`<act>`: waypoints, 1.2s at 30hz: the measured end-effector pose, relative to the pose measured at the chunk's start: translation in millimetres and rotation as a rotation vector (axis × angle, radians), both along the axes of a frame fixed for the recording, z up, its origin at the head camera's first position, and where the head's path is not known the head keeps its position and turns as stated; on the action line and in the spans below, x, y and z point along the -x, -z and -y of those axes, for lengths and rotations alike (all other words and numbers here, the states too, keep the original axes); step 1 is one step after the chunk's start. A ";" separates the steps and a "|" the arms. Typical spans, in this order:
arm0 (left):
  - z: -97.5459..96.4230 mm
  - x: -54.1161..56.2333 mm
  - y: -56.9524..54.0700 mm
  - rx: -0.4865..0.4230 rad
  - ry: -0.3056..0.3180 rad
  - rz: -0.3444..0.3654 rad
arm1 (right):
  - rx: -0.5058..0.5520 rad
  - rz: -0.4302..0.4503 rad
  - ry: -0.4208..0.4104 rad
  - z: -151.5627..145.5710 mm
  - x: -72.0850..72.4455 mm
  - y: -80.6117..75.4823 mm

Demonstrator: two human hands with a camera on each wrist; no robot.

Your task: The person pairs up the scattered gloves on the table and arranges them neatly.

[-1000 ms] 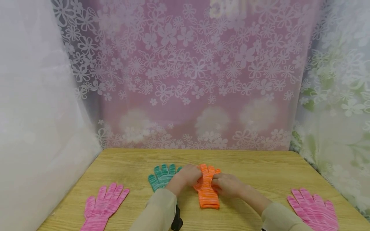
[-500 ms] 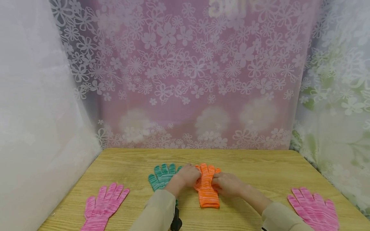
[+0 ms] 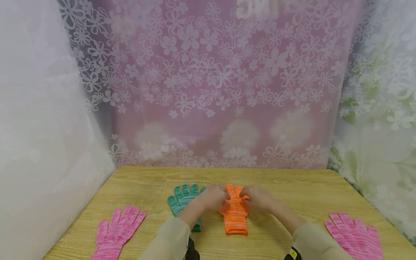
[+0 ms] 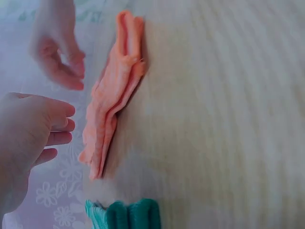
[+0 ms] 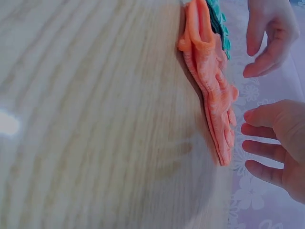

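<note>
An orange knit glove [image 3: 235,216] lies flat in the middle of the table, its fingers pointing away and its cuff towards me. Just above its left side hovers my left hand [image 3: 212,198], with relaxed fingers. My right hand [image 3: 258,198] hangs over its right side, fingers slightly bent. Both wrist views show a gap between the hands and the orange glove [image 4: 112,95], and nothing is held. Beside it on the left is a green knit glove [image 3: 182,198], partly hidden behind my left hand and forearm.
Pink gloves lie at both sides, one pink glove [image 3: 118,229] at left and another pink glove [image 3: 355,234] at right. A floral curtain [image 3: 221,90] closes off the back of the wooden table [image 3: 279,177]. Whitish sheets hang along both sides.
Both hands have lifted off the orange glove's edges, the right one moving a little away from me. The orange glove looks spread wider around its palm and stays in place.
</note>
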State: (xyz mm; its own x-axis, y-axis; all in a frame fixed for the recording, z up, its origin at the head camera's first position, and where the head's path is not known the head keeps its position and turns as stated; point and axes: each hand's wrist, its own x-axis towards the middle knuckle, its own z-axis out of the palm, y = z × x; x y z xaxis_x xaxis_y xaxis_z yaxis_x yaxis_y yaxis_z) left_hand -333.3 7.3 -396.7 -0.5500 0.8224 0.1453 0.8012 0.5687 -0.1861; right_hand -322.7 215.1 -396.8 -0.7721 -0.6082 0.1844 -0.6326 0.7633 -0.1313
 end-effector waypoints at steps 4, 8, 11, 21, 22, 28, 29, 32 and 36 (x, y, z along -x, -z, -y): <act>-5.2 -13.0 2.8 0.017 0.096 -0.037 | 0.020 0.016 0.053 0.1 5.2 -3.2; -10.6 -25.4 2.8 0.029 0.157 0.020 | 0.051 0.043 0.090 0.2 8.5 -4.0; -11.7 -33.0 2.1 0.033 0.191 0.067 | 0.079 0.064 0.127 1.6 10.8 -3.5; -2.9 -41.4 14.8 0.007 0.315 0.068 | 0.132 0.055 0.128 11.9 28.6 -1.7; -1.8 -41.5 16.0 0.006 0.322 0.065 | 0.127 0.051 0.124 13.6 30.4 -1.6; 1.7 -41.4 19.3 0.015 0.344 0.057 | 0.103 0.007 0.101 24.1 38.5 -1.8; 1.9 -41.2 19.4 0.020 0.341 0.055 | 0.092 -0.009 0.093 25.6 40.1 -1.6; 2.3 -41.5 19.0 0.041 0.333 0.044 | 0.045 -0.040 0.087 30.4 45.4 -0.5; 2.7 -41.7 18.8 0.054 0.324 0.043 | -0.029 -0.046 0.092 36.2 55.4 4.4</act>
State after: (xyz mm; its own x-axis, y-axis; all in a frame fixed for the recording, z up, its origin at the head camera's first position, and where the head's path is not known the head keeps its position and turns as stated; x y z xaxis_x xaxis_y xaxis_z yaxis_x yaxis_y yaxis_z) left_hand -291.6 4.6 -415.5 -0.2628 0.9616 0.0789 0.9468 0.2728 -0.1708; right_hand -378.1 179.0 -401.1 -0.8162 -0.5403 0.2047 -0.5642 0.8217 -0.0808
